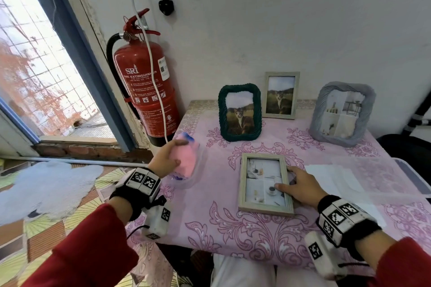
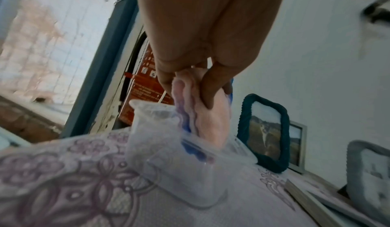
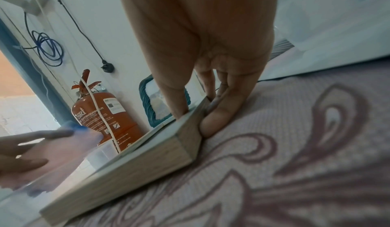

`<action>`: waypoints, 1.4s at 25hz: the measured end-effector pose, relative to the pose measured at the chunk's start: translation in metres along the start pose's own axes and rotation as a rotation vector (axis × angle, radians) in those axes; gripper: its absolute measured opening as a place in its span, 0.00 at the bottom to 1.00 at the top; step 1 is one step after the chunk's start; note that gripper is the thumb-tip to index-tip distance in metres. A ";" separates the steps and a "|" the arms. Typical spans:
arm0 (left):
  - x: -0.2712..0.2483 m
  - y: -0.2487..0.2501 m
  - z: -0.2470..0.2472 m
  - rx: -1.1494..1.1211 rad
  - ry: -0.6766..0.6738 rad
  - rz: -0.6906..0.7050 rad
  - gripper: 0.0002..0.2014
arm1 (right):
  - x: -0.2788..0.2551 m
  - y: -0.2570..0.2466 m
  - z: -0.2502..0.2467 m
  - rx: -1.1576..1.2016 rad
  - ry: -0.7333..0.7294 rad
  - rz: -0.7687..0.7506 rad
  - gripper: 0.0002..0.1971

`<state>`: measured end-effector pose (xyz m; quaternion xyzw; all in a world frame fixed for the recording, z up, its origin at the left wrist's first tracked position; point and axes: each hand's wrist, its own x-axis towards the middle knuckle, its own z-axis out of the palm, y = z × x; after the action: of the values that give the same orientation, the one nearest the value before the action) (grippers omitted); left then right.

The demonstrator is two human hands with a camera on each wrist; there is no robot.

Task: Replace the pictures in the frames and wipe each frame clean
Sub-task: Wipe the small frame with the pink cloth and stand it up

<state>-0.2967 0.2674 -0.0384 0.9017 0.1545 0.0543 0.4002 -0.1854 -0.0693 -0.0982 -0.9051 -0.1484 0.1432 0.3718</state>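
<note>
A pale wooden frame (image 1: 264, 184) (image 3: 137, 164) with a room picture lies flat on the pink patterned tablecloth (image 1: 245, 228). My right hand (image 1: 285, 178) (image 3: 200, 114) grips its right edge, thumb on the glass and fingers against the side. My left hand (image 1: 180, 152) (image 2: 190, 87) pinches a pink cloth (image 1: 189, 161) (image 2: 211, 114) with a blue edge, half lifted out of a clear plastic tub (image 1: 186, 182) (image 2: 185, 164) at the table's left edge. At the back stand a green rope frame (image 1: 240, 112) and a thin wooden frame (image 1: 281, 95), both with cat pictures, and a grey fabric frame (image 1: 342, 113).
A red fire extinguisher (image 1: 144, 86) hangs on the wall left of the table, with a white cable across it. Clear sheets (image 1: 338, 177) lie on the table to the right of my right hand. A window opening (image 1: 46, 65) is at far left.
</note>
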 end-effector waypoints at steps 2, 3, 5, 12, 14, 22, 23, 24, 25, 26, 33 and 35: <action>0.001 -0.004 0.006 0.101 -0.091 -0.013 0.30 | 0.000 0.000 0.001 -0.015 0.003 -0.014 0.30; 0.002 -0.005 0.008 0.139 -0.118 -0.015 0.31 | -0.001 0.000 0.001 -0.016 0.004 -0.019 0.30; 0.004 -0.006 0.009 0.139 -0.132 -0.016 0.31 | -0.001 0.000 0.001 -0.011 0.009 -0.022 0.29; 0.016 -0.016 0.015 0.275 -0.173 -0.119 0.29 | 0.000 0.001 0.001 -0.017 0.014 -0.035 0.27; 0.017 -0.015 0.021 0.463 -0.157 -0.136 0.29 | 0.000 0.002 0.002 -0.020 0.019 -0.039 0.26; 0.011 -0.015 0.025 0.533 -0.188 -0.093 0.30 | -0.001 0.002 0.003 0.001 0.021 -0.062 0.25; 0.011 -0.015 0.025 0.562 -0.234 -0.118 0.31 | -0.001 0.002 0.003 -0.001 0.022 -0.061 0.25; 0.010 -0.014 0.025 0.608 -0.268 -0.123 0.30 | -0.001 0.002 0.003 -0.004 0.024 -0.060 0.26; 0.010 -0.013 0.027 0.642 -0.288 -0.108 0.30 | 0.000 0.002 0.003 -0.008 0.025 -0.057 0.26; 0.010 -0.011 0.029 0.632 -0.287 -0.094 0.29 | 0.000 0.002 0.003 -0.011 0.025 -0.053 0.26; 0.014 -0.003 0.033 0.230 -0.001 -0.143 0.21 | 0.000 0.004 0.003 0.001 0.020 -0.045 0.25; 0.011 0.007 0.036 0.245 0.161 -0.017 0.20 | 0.000 0.003 0.003 0.000 0.018 -0.043 0.25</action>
<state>-0.2764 0.2412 -0.0581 0.9351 0.1992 0.1040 0.2741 -0.1863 -0.0694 -0.1022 -0.9029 -0.1645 0.1273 0.3761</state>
